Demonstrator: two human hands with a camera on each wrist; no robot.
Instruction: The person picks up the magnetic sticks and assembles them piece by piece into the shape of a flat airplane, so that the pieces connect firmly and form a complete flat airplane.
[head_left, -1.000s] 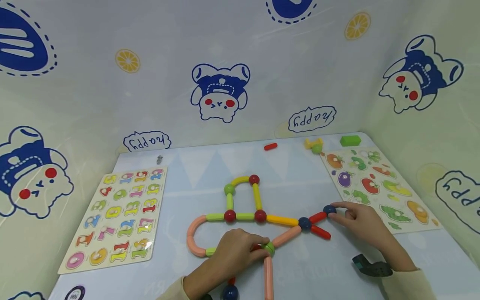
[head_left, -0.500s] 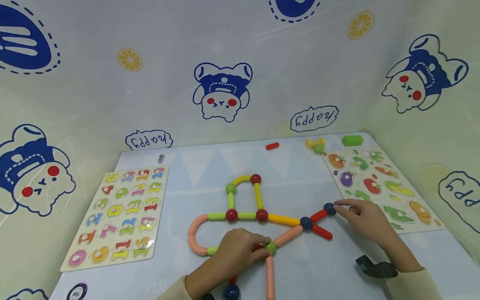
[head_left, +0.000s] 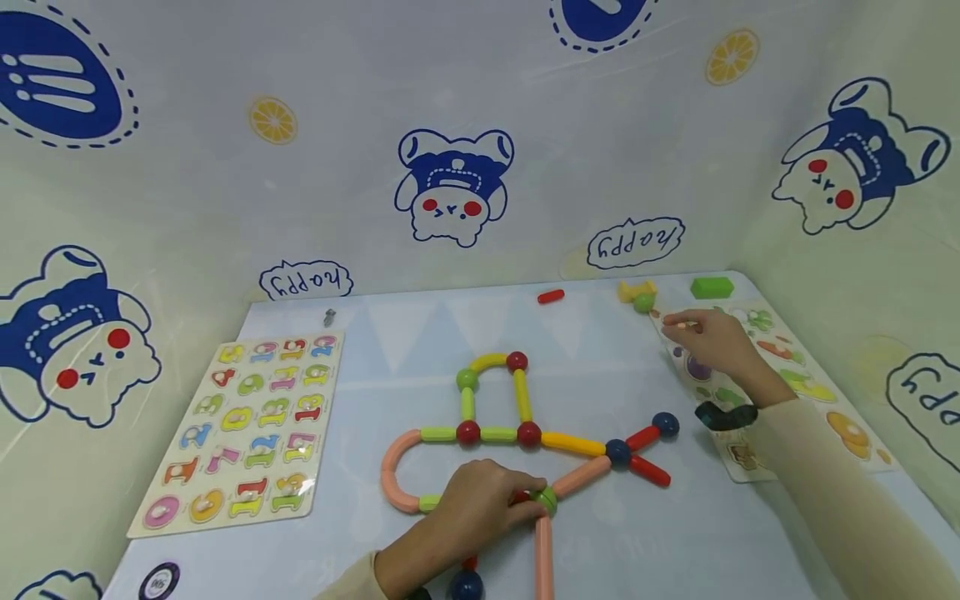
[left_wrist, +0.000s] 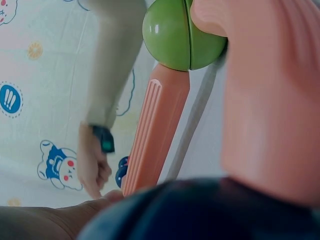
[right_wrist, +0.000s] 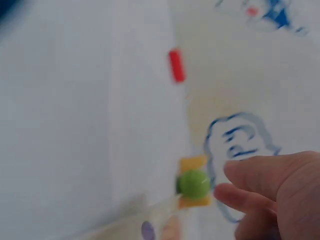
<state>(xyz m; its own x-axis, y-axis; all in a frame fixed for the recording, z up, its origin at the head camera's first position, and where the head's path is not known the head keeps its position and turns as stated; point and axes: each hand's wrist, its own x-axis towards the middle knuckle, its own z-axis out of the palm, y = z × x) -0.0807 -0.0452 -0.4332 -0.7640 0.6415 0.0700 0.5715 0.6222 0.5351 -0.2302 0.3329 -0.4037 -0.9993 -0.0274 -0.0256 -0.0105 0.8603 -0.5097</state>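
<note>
My left hand (head_left: 480, 504) pinches a green ball (head_left: 550, 501) of a flat figure built from coloured rods and balls. A pink rod (left_wrist: 157, 130) runs from that ball in the left wrist view. Two red rods fork from a blue ball (head_left: 618, 453) at the figure's right, and one ends in another blue ball (head_left: 665, 425). Raised over the vegetable puzzle board (head_left: 817, 433), my right hand (head_left: 712, 346) holds nothing, with thumb and forefinger apart. Just beyond its fingertips lie a loose green ball (right_wrist: 194, 184) and a yellow piece (right_wrist: 192, 163).
A number puzzle board (head_left: 322, 417) lies at the left. Along the back edge are a loose red rod (head_left: 551, 297) and a green block (head_left: 712, 287). A small grey item (head_left: 329, 317) sits behind the number board. A printed curtain (head_left: 555, 167) rises behind the table.
My right hand has let go of the blue ball at the fork's end and moved away toward the back right, over the vegetable board. The left hand stays at the green ball.
</note>
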